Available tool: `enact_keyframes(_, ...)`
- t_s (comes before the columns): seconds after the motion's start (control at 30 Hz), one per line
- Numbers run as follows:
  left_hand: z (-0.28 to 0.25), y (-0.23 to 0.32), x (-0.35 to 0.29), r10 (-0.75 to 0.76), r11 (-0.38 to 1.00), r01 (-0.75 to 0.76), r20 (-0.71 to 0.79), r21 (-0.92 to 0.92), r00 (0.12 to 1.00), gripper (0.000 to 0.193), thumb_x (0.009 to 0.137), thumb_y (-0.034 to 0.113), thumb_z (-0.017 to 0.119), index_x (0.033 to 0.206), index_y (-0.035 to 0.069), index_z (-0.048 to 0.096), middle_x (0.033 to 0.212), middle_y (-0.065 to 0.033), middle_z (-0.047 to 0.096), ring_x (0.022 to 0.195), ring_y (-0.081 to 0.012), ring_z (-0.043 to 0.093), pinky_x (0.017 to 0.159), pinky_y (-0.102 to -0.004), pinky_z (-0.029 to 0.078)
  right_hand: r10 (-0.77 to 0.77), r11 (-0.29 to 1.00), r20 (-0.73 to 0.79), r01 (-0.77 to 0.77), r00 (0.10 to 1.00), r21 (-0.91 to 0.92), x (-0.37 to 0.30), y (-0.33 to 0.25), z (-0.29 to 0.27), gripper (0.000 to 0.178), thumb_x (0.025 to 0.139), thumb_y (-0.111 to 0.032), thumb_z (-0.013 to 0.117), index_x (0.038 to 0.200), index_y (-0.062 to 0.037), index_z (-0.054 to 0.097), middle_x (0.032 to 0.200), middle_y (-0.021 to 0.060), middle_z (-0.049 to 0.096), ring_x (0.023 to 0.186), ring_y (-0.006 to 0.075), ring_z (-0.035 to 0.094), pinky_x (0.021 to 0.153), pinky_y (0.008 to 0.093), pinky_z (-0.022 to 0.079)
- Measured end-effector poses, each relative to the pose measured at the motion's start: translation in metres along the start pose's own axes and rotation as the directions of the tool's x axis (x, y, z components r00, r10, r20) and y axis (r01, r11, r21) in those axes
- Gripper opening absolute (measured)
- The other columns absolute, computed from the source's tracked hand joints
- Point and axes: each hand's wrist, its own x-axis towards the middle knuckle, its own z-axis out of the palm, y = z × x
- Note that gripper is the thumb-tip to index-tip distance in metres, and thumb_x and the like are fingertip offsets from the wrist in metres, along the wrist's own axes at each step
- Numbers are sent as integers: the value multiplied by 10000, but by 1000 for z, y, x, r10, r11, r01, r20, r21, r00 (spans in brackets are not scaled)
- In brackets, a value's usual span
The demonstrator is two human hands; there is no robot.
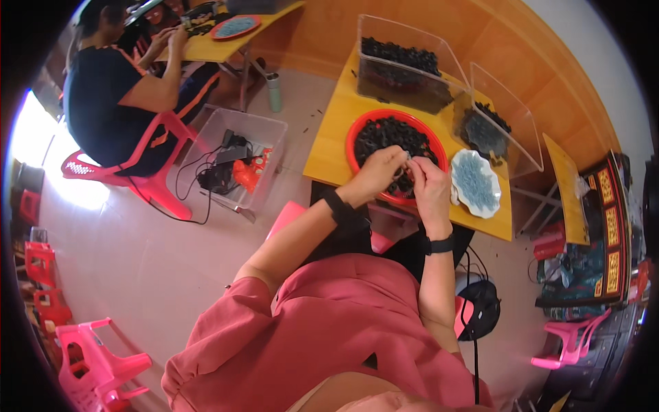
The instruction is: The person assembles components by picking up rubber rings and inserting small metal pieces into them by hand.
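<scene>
Over a round red basin (352,141) full of small black pieces (391,130), my two hands meet with their fingertips pinched together. My left hand (379,169) comes in from the left, closed at the fingertips. Opposite it, my right hand (431,180) is closed in a pinch too. A tiny greyish thing shows between the fingertips, too small to name. Just right of my right hand lies a white scalloped dish (456,162) heaped with small blue-grey pieces (476,182).
Two clear bins (405,93) (522,137) with black pieces stand along the yellow table's (329,147) far and right sides. On the floor at left is a clear box (264,168) with cables. A person (117,96) works at another table. Pink stools (96,357) stand lower left.
</scene>
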Motion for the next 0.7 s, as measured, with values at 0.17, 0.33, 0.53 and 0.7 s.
enact_keyframes(0.17,-2,15,-3,-138,978,144,55,-151,989,255,1042,266,474,857,113,561,708,58,483,631,-22,419,551,-186,325,51,993,-48,-45,998,112,2,-7,-4,100,892,-57,677,947,20,709,778,119,715,622,153,659,585,275,499)
enact_keyframes(0.33,-1,10,-4,251,926,-226,-46,301,967,211,1011,225,511,924,49,588,748,-63,556,676,-180,546,597,-311,424,272,929,56,-278,961,246,1,-10,-11,153,942,-135,643,960,1,711,740,51,691,602,90,597,554,243,463)
enact_keyframes(0.53,12,32,-18,417,713,-323,-6,622,909,122,963,155,537,918,56,593,810,-143,631,743,-367,622,609,-421,468,414,812,220,-467,883,350,-4,13,-7,413,1031,-316,489,783,-4,597,594,24,545,524,85,487,492,247,373)
enact_keyframes(0.7,13,26,-18,613,471,-477,114,743,782,51,915,84,542,952,77,576,818,-138,614,772,-358,631,607,-426,488,438,597,312,-532,843,601,-4,18,-8,373,1033,-297,489,728,-84,510,599,-37,461,524,53,392,490,222,300)
